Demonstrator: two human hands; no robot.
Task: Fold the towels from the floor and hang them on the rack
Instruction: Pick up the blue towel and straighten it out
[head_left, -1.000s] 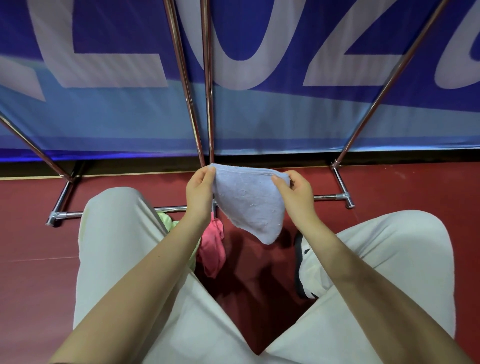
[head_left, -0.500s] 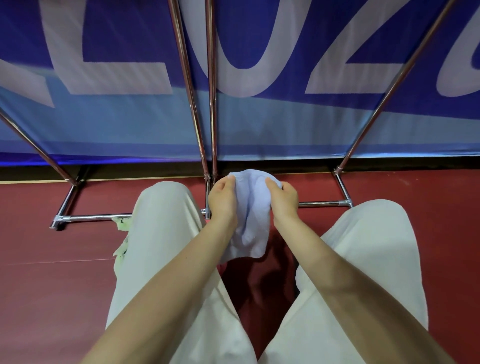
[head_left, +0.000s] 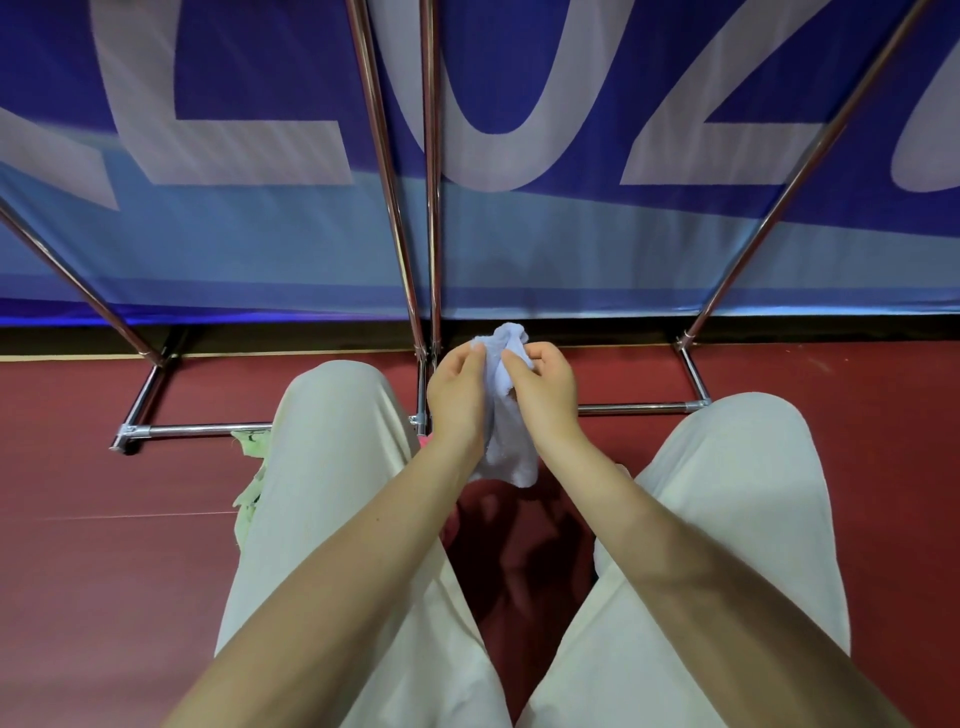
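At about 8 o'clock from the hands, a green towel (head_left: 249, 475) lies crumpled on the red floor (head_left: 114, 519), partly hidden behind the person's left trouser leg (head_left: 332, 467); a sliver of pink cloth (head_left: 425, 441) shows just beside that knee. The chrome rack (head_left: 410, 218) stands at 12 o'clock, its low crossbar running behind both knees and its poles rising before a blue banner (head_left: 571, 249).

The left hand (head_left: 457, 387) and the right hand (head_left: 543, 387) sit close together in mid-air in front of the rack's foot. Each has its fingers curled in and pinches the top of a pale blue towel (head_left: 506, 441), which is bunched between them and hangs limp toward 6 o'clock, clear of the floor.

The towel looks light, soft and floppy, so it will likely sag and hold no crease unless kept taut. Taking it by two neighbouring corners along one edge seems the best grip; a grip on the bunched middle would probably leave the fold uneven.
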